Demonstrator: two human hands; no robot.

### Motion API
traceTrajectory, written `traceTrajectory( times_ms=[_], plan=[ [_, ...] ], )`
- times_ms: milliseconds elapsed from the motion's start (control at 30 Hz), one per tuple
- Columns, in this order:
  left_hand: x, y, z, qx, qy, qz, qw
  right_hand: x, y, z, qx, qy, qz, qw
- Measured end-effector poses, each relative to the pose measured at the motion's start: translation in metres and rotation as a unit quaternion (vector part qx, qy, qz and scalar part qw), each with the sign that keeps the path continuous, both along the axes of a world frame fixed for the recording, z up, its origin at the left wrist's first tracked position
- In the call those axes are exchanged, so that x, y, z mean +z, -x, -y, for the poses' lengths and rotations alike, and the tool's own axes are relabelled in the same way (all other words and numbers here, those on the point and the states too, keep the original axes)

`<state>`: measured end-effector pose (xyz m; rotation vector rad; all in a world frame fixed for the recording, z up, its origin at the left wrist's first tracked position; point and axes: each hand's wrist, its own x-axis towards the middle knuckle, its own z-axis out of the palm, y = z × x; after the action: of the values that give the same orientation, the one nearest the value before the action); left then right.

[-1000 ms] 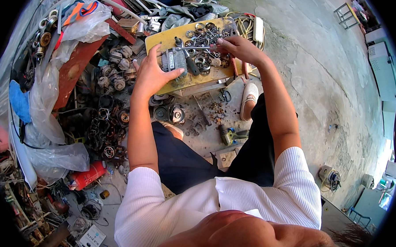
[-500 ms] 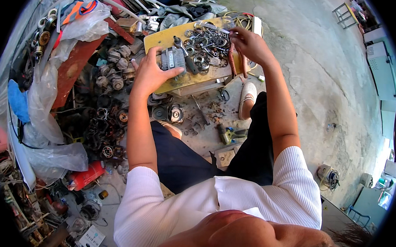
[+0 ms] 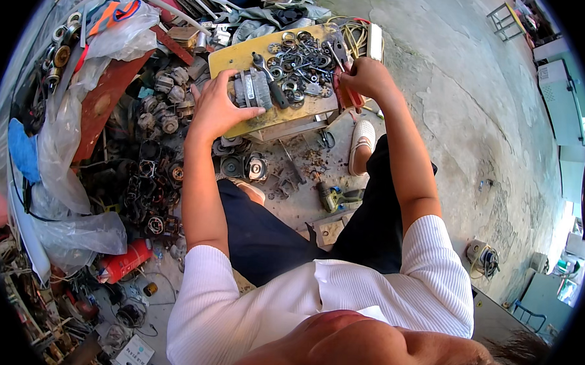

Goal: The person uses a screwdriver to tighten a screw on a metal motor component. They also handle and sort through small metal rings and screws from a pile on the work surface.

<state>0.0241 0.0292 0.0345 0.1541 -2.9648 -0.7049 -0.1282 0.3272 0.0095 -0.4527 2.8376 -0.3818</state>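
Observation:
A grey finned motor housing [image 3: 253, 89] lies at the left of a yellow board [image 3: 223, 61]. My left hand [image 3: 217, 111] grips its left side, thumb along the near edge, fingers on the far side. Right beside the housing is a dark-handled ratchet wrench [image 3: 271, 79]. At the board's right end my right hand [image 3: 372, 79] is closed on a thin metal tool [image 3: 337, 56]; the hand hides its other end. Red-handled pliers [image 3: 349, 99] are just below that hand. Between the hands spreads a heap of small metal parts [image 3: 304, 62], with rings, gears and shafts.
Old motor parts [image 3: 168, 112] are piled left of the board, beside plastic sheeting [image 3: 85, 232] and a red cylinder [image 3: 124, 260]. A cordless drill [image 3: 334, 197] lies on the floor between my feet. Coiled hose [image 3: 356, 38] sits behind the board's right end.
My right hand has come nearer and slightly right, and the metal tool it holds now slants steeply instead of lying nearly level. My left hand stays at the motor housing.

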Motion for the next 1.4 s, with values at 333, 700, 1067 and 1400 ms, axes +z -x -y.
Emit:
traceTrajectory(
  times_ms=[333,700,1067,1400],
  plan=[
    [0.003,-0.003,-0.002,0.006,0.009,0.019,1.0,-0.005,-0.006,0.009,-0.011,0.003,-0.02,1.0],
    [-0.015,0.009,0.019,0.053,-0.228,0.002,0.972,0.011,-0.042,0.083,0.165,0.355,-0.034,0.919],
    [-0.037,0.024,0.031,0.064,-0.419,0.001,0.906,-0.017,-0.048,0.133,0.025,0.444,0.076,0.892],
    [-0.031,0.027,0.034,0.102,-0.467,0.057,0.877,-0.029,-0.042,0.138,0.0,0.519,0.156,0.841]
  ],
)
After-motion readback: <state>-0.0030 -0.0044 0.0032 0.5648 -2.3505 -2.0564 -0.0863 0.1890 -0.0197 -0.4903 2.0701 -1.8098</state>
